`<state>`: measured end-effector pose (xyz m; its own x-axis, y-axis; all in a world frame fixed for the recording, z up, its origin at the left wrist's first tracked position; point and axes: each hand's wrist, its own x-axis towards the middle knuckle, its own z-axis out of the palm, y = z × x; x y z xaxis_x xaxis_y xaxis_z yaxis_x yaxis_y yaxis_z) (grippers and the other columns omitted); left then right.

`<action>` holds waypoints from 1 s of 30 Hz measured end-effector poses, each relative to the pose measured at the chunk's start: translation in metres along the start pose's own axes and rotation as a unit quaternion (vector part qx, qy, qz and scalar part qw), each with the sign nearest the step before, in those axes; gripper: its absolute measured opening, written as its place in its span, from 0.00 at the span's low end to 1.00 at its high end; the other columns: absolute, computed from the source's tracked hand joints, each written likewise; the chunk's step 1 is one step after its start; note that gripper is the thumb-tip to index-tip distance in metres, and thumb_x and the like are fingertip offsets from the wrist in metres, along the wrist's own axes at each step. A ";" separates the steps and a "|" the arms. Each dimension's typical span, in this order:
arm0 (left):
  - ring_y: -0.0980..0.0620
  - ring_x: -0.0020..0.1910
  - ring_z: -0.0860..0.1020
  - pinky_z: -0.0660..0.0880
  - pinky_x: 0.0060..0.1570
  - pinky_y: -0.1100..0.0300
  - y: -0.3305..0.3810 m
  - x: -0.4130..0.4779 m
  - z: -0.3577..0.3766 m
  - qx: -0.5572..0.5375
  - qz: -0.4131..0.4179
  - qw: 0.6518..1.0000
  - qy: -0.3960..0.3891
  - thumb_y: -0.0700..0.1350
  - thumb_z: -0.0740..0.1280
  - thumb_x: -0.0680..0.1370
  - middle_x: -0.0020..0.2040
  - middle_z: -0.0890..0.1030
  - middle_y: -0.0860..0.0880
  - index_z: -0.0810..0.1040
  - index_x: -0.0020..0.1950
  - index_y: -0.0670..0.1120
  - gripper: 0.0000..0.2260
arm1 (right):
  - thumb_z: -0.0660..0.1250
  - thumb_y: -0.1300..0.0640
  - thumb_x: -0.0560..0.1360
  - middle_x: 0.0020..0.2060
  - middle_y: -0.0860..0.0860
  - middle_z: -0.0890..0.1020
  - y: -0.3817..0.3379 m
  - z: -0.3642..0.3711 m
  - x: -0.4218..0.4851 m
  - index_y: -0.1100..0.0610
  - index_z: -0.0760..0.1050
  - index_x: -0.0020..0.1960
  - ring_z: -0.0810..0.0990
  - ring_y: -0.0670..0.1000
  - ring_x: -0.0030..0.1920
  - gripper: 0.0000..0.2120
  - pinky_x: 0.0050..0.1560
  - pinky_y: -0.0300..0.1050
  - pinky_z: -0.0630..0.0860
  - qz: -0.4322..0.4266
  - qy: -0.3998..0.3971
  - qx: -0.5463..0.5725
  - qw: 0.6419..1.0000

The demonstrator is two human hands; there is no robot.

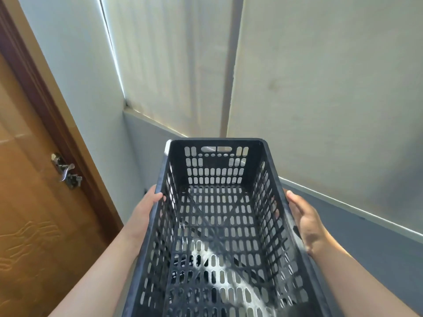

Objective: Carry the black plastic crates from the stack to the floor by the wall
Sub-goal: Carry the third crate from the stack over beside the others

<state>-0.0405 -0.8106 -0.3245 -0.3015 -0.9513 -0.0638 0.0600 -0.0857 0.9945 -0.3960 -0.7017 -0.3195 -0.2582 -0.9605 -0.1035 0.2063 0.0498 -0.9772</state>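
Note:
A black plastic crate (217, 170) with perforated walls and floor fills the lower middle of the view, held up in the air, empty. My left hand (150, 209) grips its left long rim, fingers curled over the edge. On the opposite long side my right hand (306, 220) presses against the outer wall with the thumb at the rim. Through the holes in the crate's floor I see a white and dark patch below, too blurred to identify. The stack of crates is out of sight.
A brown wooden door (29, 202) with a metal handle (66, 171) stands at the left. Pale window blinds (320, 76) cover the wall ahead, with a grey lower wall (370, 243) beneath. The corner of the room (128, 106) lies ahead-left.

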 end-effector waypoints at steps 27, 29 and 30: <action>0.42 0.49 0.87 0.84 0.39 0.54 -0.041 -0.133 0.355 -0.020 -0.063 0.947 -0.313 0.52 0.60 0.82 0.54 0.86 0.39 0.79 0.65 0.46 0.17 | 0.58 0.45 0.84 0.61 0.57 0.86 -0.026 -0.276 -0.371 0.53 0.81 0.68 0.85 0.57 0.61 0.21 0.55 0.50 0.82 -0.080 0.242 0.013 0.967; 0.44 0.48 0.87 0.83 0.38 0.56 -0.046 -0.156 0.391 -0.016 -0.057 0.946 -0.319 0.48 0.59 0.83 0.53 0.86 0.40 0.78 0.66 0.45 0.15 | 0.58 0.44 0.83 0.57 0.54 0.87 -0.029 -0.306 -0.404 0.53 0.82 0.66 0.87 0.53 0.55 0.20 0.50 0.45 0.83 -0.069 0.243 0.020 0.967; 0.44 0.48 0.87 0.83 0.38 0.57 -0.048 -0.166 0.405 -0.017 -0.060 0.944 -0.325 0.48 0.59 0.83 0.53 0.87 0.41 0.79 0.65 0.44 0.15 | 0.59 0.43 0.83 0.53 0.51 0.87 -0.029 -0.317 -0.416 0.52 0.83 0.64 0.87 0.50 0.50 0.20 0.47 0.42 0.83 -0.064 0.244 0.016 0.968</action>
<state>-0.3789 -0.5287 -0.3280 -0.8274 -0.5526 -0.1004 0.0149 -0.2003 0.9796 -0.5939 -0.2169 -0.3065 -0.6962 -0.7149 -0.0649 0.1698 -0.0762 -0.9825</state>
